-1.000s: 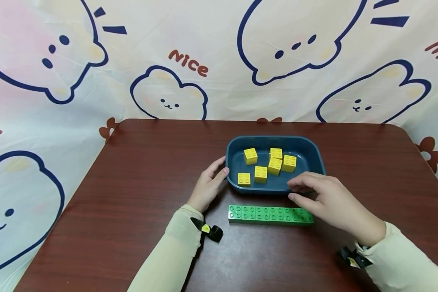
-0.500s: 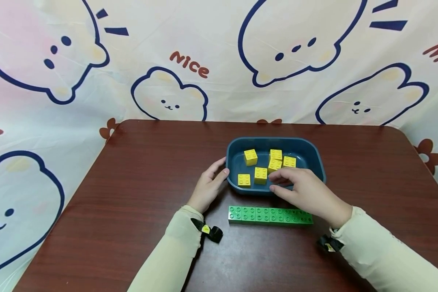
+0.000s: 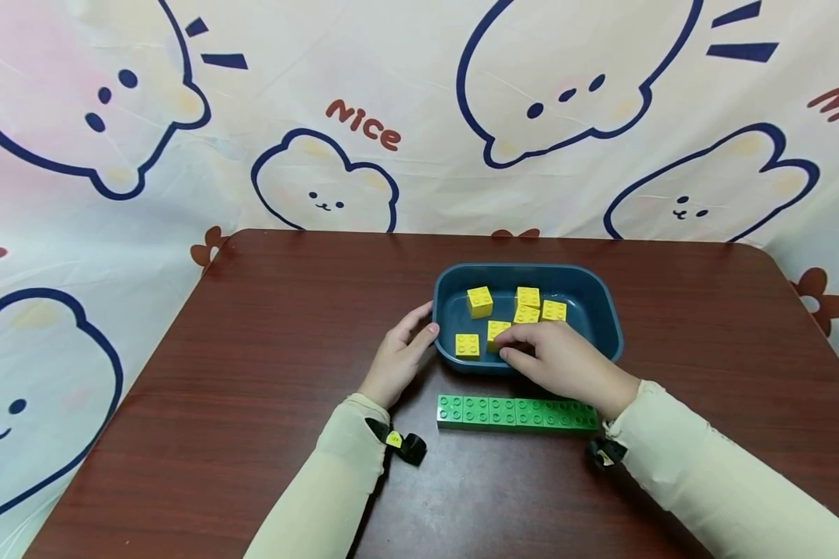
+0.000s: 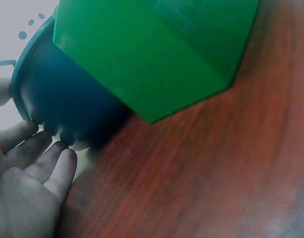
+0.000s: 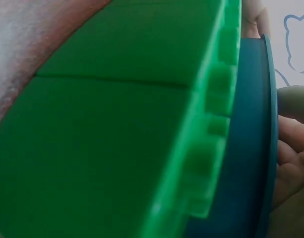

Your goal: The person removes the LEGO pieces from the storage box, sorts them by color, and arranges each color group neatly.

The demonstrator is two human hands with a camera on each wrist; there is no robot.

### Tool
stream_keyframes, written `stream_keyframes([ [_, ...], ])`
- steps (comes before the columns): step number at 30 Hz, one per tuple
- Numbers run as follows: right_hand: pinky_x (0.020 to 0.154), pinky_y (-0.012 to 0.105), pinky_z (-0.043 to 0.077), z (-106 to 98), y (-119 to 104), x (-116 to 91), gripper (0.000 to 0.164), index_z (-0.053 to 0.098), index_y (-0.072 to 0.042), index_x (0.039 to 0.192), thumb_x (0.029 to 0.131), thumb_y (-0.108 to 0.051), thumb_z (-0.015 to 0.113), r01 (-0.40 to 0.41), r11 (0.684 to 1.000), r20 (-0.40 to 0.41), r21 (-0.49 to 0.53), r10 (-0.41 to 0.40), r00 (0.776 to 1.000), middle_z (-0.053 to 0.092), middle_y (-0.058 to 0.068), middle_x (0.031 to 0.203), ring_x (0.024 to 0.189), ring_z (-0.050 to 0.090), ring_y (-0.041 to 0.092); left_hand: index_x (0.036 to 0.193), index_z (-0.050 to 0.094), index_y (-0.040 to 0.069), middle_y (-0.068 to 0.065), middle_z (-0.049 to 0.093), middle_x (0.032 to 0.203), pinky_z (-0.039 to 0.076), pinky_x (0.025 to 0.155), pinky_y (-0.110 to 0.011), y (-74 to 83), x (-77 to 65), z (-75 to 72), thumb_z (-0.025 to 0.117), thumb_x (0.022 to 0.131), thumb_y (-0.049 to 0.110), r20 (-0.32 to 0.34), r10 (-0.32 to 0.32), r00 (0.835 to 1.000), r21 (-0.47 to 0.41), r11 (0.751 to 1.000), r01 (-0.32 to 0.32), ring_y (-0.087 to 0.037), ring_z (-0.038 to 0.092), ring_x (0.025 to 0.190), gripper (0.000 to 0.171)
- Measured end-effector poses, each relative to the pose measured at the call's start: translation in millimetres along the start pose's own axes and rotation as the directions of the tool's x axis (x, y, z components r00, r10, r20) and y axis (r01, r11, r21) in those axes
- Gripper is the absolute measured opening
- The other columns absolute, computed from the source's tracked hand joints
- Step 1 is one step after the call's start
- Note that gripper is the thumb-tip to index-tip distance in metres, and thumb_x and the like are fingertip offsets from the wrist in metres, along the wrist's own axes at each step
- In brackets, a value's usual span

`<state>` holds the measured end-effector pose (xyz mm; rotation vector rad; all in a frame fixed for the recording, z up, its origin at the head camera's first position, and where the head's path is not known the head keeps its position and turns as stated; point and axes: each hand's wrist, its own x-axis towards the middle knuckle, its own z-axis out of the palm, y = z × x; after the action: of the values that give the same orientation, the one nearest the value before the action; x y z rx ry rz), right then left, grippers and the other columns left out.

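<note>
Several yellow bricks sit in a blue tray [image 3: 587,341]. My left hand [image 3: 400,353] reaches the tray's left end, thumb at the front corner; the left wrist view has its fingers [image 4: 35,144] nearly straight with tips on the outer wall. My right hand [image 3: 562,353] is over the tray's front rim, index finger and thumb at the right side of a yellow brick [image 3: 492,335] near the front. The fingers partly cover that brick, and I cannot tell if they pinch it. The right wrist view has curled fingers [image 5: 290,163] behind the rim.
A row of joined green bricks [image 3: 503,413] lies in front of the tray, under the right wrist, and blocks much of both wrist views. The brown table [image 3: 287,334] meets a patterned cloth [image 3: 419,178] behind.
My right hand has moved left from the tray's front right to the yellow brick near the front. The left hand stays at the tray's end, and the bricks appear unmoved.
</note>
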<state>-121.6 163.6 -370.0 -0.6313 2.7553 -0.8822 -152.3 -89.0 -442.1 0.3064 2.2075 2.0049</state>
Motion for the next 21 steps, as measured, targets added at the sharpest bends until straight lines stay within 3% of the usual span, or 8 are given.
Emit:
stream_keyframes([
  [7,0.094,0.045,0.053,-1.1,-1.6,7.5,0.026,0.074,-0.013,0.121,0.097,-0.021,0.068,-0.041,0.999,0.041,0.010,0.040,0.998,0.073,0.001,0.116,0.103,0.067,0.016,0.148,0.051,0.016,-0.001,0.050,0.149,0.037,0.112,-0.043,1.1,0.4,0.0,0.057,0.104,0.026,0.001,-0.001,1.000,-0.002,1.000,0.001,-0.016,0.041,0.140,0.045],
  [14,0.095,0.044,0.053,-2.3,-2.2,18.3,0.027,0.074,-0.014,0.121,0.095,-0.022,0.072,-0.121,0.989,0.087,0.085,0.113,0.990,0.073,-0.002,0.112,0.103,0.066,0.016,0.150,0.048,0.011,-0.006,0.047,0.152,0.037,0.112,-0.044,0.8,1.1,-0.3,0.056,0.105,0.021,-0.001,-0.014,1.000,-0.010,1.000,0.014,-0.019,0.040,0.142,0.047],
  [21,0.097,0.043,0.052,3.2,1.6,30.0,0.034,0.073,-0.012,0.122,0.091,-0.023,0.077,-0.156,0.980,0.124,0.121,0.141,0.982,0.074,-0.002,0.110,0.102,0.068,0.014,0.149,0.050,0.017,-0.001,0.049,0.150,0.038,0.112,-0.043,-0.7,-0.2,-0.2,0.057,0.104,0.028,0.004,-0.009,1.000,0.003,1.000,0.009,-0.016,0.041,0.140,0.047],
])
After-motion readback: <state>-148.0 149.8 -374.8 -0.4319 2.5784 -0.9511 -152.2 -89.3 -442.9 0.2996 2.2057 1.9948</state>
